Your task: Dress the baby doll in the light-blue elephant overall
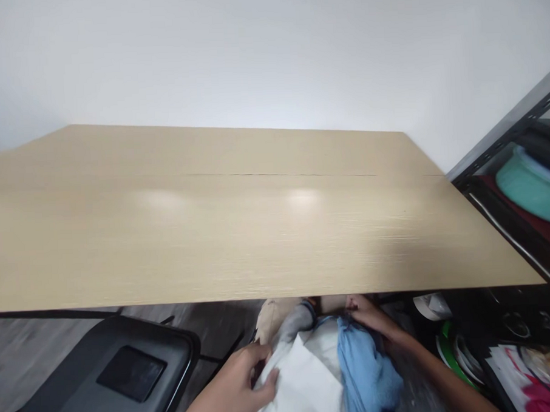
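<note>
Far left, below the near edge of the pale wood tabletop (240, 244), a black seat (50, 392) on a grey floor (12, 357), with a dark phone (131, 373) lying flat on top. Next, the left hand (239, 377), thumb and fingers pinched around the left edge of a white cloth (305, 381). Just beyond, under the tabletop's edge, a bunched grey cloth (296, 323), touching the white one. Beside the white cloth on its right, a crumpled blue cloth (367, 372). Above the blue cloth, the right hand (366, 314), fingers curled; in the shade and blur there, cannot tell whether gripping the fabric or only resting near. Farther right, past the forearm, a green-rimmed round object (452, 356) and a stack of papers (524, 377). Far right, higher up, a teal container (529, 186) on a metal rack (504, 132).
</note>
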`<action>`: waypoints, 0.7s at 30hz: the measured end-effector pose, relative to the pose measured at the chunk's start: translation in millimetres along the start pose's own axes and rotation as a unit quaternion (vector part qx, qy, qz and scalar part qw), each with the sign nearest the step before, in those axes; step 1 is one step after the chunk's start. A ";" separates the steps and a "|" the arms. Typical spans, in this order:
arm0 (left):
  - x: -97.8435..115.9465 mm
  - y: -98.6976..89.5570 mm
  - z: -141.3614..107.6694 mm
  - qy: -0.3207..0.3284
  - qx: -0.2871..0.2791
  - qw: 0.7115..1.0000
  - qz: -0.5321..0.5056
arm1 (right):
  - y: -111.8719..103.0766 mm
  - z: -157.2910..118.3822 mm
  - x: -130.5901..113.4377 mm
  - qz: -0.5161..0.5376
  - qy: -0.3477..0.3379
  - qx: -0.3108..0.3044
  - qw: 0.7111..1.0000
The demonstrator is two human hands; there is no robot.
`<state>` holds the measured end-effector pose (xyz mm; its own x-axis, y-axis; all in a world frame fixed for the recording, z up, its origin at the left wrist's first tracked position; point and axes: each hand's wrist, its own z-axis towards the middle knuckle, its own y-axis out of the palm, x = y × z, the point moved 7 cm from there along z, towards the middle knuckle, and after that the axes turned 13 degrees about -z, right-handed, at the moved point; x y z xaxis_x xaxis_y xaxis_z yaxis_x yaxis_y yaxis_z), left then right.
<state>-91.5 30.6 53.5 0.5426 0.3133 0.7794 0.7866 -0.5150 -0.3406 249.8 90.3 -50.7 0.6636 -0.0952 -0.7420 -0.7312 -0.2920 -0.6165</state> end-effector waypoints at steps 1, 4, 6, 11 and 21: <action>-1.9 0.8 1.2 -0.013 -0.003 1.000 0.002 | -0.9 -10.3 6.2 0.007 0.013 -0.005 1.000; -1.8 3.5 4.4 -0.030 -0.016 0.999 0.012 | -5.0 -47.3 23.3 0.011 0.046 -0.001 0.999; 1.2 5.6 5.8 -0.025 -0.026 0.999 0.020 | -11.8 -76.3 37.3 -0.034 0.077 0.032 0.996; 6.4 3.7 8.2 0.003 -0.004 1.000 0.019 | -12.9 -137.6 75.6 -0.200 0.216 0.005 0.956; 9.4 5.2 10.8 0.007 -0.033 0.999 0.025 | -5.9 -132.1 53.5 -0.078 0.180 0.094 0.976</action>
<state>-79.1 39.6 53.3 0.5769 0.2749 0.7692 0.7367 -0.5818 -0.3446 310.5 -38.8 -52.0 0.7569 -0.4024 -0.5149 -0.6101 -0.1528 -0.7774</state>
